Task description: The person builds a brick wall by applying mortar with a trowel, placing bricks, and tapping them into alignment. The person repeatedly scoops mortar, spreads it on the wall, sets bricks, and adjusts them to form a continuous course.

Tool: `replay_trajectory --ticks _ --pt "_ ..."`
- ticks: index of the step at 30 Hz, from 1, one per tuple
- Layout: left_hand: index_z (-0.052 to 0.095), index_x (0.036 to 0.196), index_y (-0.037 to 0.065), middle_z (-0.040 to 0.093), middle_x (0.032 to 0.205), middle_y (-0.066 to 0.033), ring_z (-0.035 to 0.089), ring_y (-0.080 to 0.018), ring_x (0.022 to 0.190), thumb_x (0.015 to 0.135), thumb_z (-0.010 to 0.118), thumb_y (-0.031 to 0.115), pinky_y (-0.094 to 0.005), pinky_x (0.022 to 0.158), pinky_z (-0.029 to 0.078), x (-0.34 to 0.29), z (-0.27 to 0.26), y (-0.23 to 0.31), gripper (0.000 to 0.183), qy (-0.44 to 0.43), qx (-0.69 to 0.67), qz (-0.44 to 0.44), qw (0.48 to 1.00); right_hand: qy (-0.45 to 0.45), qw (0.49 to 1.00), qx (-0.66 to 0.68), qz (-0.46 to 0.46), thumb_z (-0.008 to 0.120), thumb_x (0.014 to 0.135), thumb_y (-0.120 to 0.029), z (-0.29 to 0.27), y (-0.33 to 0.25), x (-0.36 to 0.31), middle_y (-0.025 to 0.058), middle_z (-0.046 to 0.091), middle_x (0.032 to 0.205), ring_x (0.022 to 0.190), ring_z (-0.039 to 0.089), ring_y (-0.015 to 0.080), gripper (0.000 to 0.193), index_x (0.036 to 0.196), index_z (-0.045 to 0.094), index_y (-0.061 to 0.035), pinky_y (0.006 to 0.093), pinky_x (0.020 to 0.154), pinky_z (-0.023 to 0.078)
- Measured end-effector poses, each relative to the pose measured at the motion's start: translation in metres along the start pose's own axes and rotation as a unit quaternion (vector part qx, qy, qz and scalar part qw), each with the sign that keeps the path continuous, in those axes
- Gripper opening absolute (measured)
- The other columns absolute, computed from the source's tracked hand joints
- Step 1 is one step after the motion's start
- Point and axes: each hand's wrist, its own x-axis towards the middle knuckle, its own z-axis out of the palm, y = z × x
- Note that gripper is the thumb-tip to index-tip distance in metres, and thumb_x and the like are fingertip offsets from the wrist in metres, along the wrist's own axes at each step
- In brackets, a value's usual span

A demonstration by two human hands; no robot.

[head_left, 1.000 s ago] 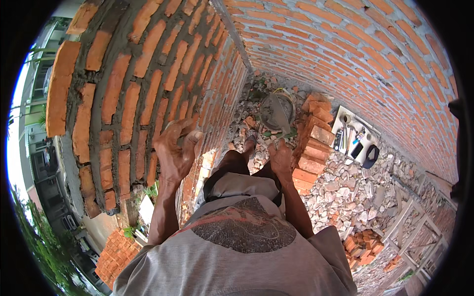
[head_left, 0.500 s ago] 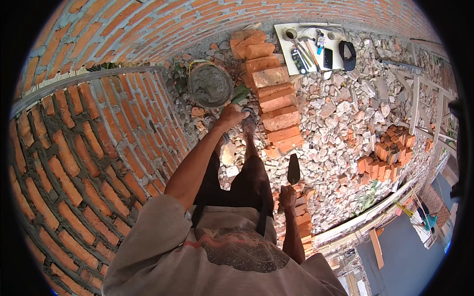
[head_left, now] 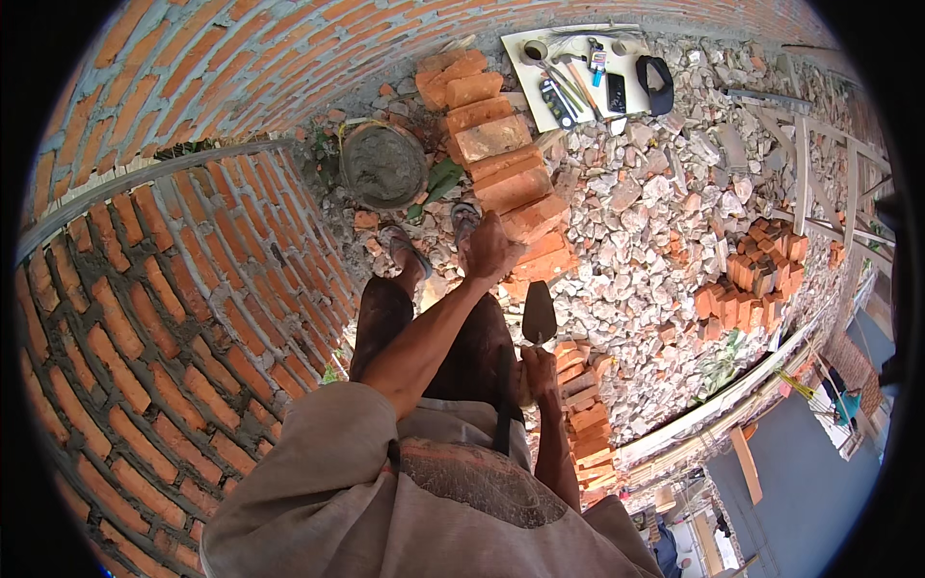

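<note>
My left hand (head_left: 491,252) is closed at the near-left end of an orange brick (head_left: 538,220), its fingers partly hidden. That brick belongs to a row of bricks (head_left: 506,178) laid side by side on the rubble. In my right hand (head_left: 538,372) is a trowel, gripped by its handle, its dark pointed blade (head_left: 540,313) aimed away from me. Beyond my feet stands a round tub of grey mortar (head_left: 383,166), with green leaves (head_left: 438,183) beside it.
A brick wall (head_left: 183,318) with mortar joints rises on my left; another wall (head_left: 222,72) curves across the far side. A white board (head_left: 525,82) holds tools, a phone and a cup. Broken rubble (head_left: 636,231) covers the ground, with a brick pile (head_left: 756,279) and wooden frame (head_left: 802,178) right.
My left hand has moved from near the tub, back and right, to the brick row. My right hand still holds the trowel, a little farther left. The view has shifted slightly.
</note>
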Motion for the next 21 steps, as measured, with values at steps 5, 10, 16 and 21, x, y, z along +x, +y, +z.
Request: replay_trajectory --ticks 5,10,16,21 --pt "0.049 0.100 -0.004 0.057 0.093 -0.0249 0.057 -0.0431 0.089 0.057 0.085 0.016 -0.0512 0.072 0.048 -0.059 -0.106 0.030 0.059 0.095 0.061 0.188 0.976 -0.247 0.940 0.227 0.066 0.059 0.098 -0.033 -0.027 -0.093 -0.008 0.0025 0.058 0.068 0.053 0.057 0.0131 0.030 0.090 0.060 -0.0046 0.0295 0.043 0.049" --pt "0.048 0.113 -0.006 0.052 0.110 -0.0248 0.051 -0.0443 0.111 0.065 0.081 0.006 -0.0519 0.088 0.048 -0.165 -0.214 0.022 0.059 0.187 0.123 0.288 0.931 -0.420 0.883 0.212 0.014 0.062 0.097 -0.035 -0.025 -0.194 -0.051 0.0007 0.059 0.068 0.053 0.058 0.0109 0.031 0.096 0.061 -0.0049 0.0280 0.042 0.049" --pt "0.047 0.115 -0.010 0.040 0.130 -0.0305 0.034 -0.0539 0.130 0.065 0.072 0.001 -0.0571 0.105 0.039 -0.275 -0.283 0.026 0.057 0.303 0.173 0.197 0.916 -0.493 0.844 0.070 -0.199 0.064 0.096 -0.027 0.006 -0.269 -0.125 0.0029 0.059 0.067 0.051 0.057 0.0110 0.023 0.096 0.062 -0.0036 0.0264 0.042 0.046" --pt "0.033 0.139 -0.009 0.027 0.147 -0.0331 0.022 -0.0515 0.141 0.065 0.083 0.024 -0.0636 0.116 0.017 -0.320 -0.305 0.067 0.095 0.368 0.163 0.058 0.914 -0.513 0.801 -0.055 -0.304 0.060 0.094 -0.017 0.018 -0.318 -0.168 0.0049 0.059 0.067 0.049 0.055 0.0118 0.017 0.099 0.059 -0.0008 0.0265 0.041 0.045"
